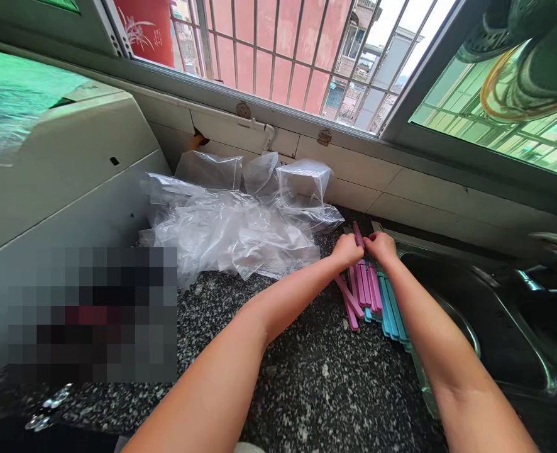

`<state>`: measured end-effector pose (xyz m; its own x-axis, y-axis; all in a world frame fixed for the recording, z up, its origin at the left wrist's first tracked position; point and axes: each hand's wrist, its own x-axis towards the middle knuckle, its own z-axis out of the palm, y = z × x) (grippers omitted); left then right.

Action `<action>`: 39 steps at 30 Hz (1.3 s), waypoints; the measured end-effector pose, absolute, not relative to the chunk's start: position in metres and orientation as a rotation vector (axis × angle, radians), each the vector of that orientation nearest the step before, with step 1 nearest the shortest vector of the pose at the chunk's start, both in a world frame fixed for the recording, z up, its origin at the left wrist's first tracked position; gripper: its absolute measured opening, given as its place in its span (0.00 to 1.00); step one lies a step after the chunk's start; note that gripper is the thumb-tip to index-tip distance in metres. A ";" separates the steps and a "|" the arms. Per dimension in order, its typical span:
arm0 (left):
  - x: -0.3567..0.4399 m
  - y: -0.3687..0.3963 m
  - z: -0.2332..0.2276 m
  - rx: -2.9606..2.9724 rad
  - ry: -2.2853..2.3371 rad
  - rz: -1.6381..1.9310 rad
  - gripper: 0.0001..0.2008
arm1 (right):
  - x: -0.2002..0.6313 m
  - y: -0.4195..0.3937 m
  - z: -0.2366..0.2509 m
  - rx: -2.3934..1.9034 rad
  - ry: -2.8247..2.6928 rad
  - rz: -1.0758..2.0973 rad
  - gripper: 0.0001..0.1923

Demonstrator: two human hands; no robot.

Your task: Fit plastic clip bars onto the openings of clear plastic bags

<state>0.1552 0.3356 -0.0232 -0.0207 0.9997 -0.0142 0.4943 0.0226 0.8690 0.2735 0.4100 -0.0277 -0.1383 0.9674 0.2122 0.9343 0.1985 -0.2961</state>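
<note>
L hand (347,250) holds pink clip (358,233), R hand (381,246) adj.

Speckled dark countertop (307,384); on it, heaped clear plastic bags (241,233), pink clips (365,286), blue clips (391,309).

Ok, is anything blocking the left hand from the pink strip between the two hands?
No, nothing I can see. The left hand is right at the pink strip, with the right hand close on the other side. The plastic bags lie off to the left.
</note>
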 end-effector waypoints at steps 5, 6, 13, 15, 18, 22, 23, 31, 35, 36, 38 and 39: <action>0.144 0.292 -0.012 1.849 1.479 0.998 0.13 | 0.260 0.381 -0.005 -1.822 -2.114 0.015 0.11; 0.136 0.284 -0.007 1.920 1.455 1.007 0.10 | 0.255 0.374 -0.001 -1.796 -2.122 -0.023 0.12; 0.021 0.244 0.028 2.229 1.795 0.933 0.09 | 0.198 0.320 0.022 -1.361 -2.258 -0.160 0.13; -0.016 0.239 0.030 2.268 2.032 0.737 0.10 | 0.176 0.306 0.023 -1.247 -2.335 -0.146 0.13; -0.056 0.234 0.027 2.303 2.262 0.529 0.12 | 0.144 0.289 0.021 -1.139 -2.437 -0.120 0.12; -0.077 0.233 0.021 2.343 2.342 0.373 0.15 | 0.109 0.271 0.013 -1.129 -2.577 -0.161 0.12; -0.078 0.233 0.020 2.353 2.336 0.358 0.15 | 0.103 0.268 0.011 -1.127 -2.612 -0.182 0.12; -0.075 0.237 0.017 2.416 2.262 0.314 0.15 | 0.080 0.261 0.004 -1.186 -2.684 -0.204 0.12; -0.075 0.236 0.014 2.470 2.223 0.429 0.15 | 0.077 0.266 0.008 -1.199 -2.646 -0.171 0.12; -0.077 0.235 0.015 2.455 2.226 0.494 0.15 | 0.076 0.267 0.009 -1.197 -2.628 -0.159 0.12; -0.080 0.234 0.018 2.372 2.238 0.639 0.14 | 0.077 0.269 0.012 -1.191 -2.556 -0.126 0.13; -0.082 0.234 0.020 2.321 2.234 0.707 0.13 | 0.077 0.269 0.013 -1.182 -2.504 -0.104 0.13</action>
